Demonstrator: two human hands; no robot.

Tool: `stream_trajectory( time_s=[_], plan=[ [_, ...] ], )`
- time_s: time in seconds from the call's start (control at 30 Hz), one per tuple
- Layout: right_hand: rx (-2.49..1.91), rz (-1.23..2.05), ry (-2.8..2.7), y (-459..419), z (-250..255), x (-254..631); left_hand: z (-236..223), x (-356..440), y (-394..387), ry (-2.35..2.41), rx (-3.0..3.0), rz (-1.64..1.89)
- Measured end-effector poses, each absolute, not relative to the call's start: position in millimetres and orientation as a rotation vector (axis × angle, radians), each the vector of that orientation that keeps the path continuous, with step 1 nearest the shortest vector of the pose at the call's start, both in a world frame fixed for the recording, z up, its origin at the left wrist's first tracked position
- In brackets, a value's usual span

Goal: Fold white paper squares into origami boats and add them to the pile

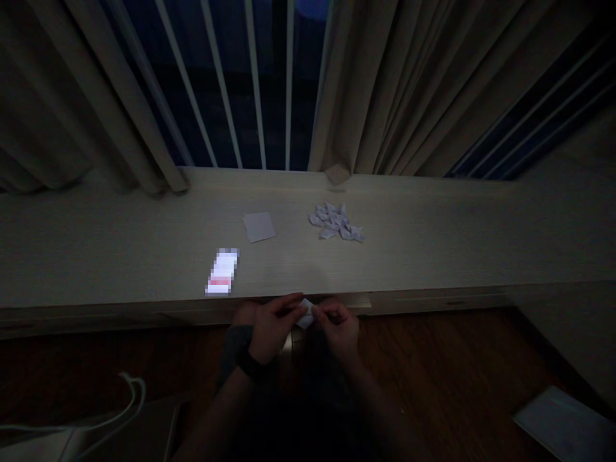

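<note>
A small folded piece of white paper (305, 316) is pinched between both hands, just in front of the ledge's edge and above my lap. My left hand (274, 328), with a dark band on its wrist, grips the paper's left side between thumb and fingers. On the other side, my right hand (339, 326) pinches its right edge. Beyond them on the ledge lies a pile of folded paper pieces (334, 222). Left of that pile is a stack of square white paper sheets (259, 227). The dim light hides the finer folds.
The pale window ledge (433, 244) runs across the view, with a lit phone (222, 272) near its front edge. Curtains (375, 83) hang before a barred window. A white cable (129, 398) is at lower left, and a pale flat object (568, 420) lies on the wooden floor.
</note>
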State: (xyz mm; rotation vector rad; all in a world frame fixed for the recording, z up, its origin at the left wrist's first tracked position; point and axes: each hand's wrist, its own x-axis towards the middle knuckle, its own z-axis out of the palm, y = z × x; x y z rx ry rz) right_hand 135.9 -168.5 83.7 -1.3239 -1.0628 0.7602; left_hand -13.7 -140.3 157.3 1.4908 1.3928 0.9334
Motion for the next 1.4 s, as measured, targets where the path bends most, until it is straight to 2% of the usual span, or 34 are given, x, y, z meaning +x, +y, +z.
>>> stream_trajectory(
  time_s=[0.27,0.6,0.97,1.17,1.4],
  plan=[
    [-1.255,0.802,-1.028,-168,91,127,149,-14,-140,1.344,1.438,0.968],
    [-1.327,0.718,-1.045,-167,76,134,164,-13,-138,1.403,1.388,0.805],
    [-1.377,0.684,-1.0,-167,81,125,153,-15,-138,1.409,1.383,0.868],
    [-1.38,0.629,-1.044,-165,86,127,168,-13,-136,1.389,1.374,0.752],
    [-1.345,0.8,-1.104,-162,94,132,174,-16,-134,1.353,1.34,0.68]
  ],
)
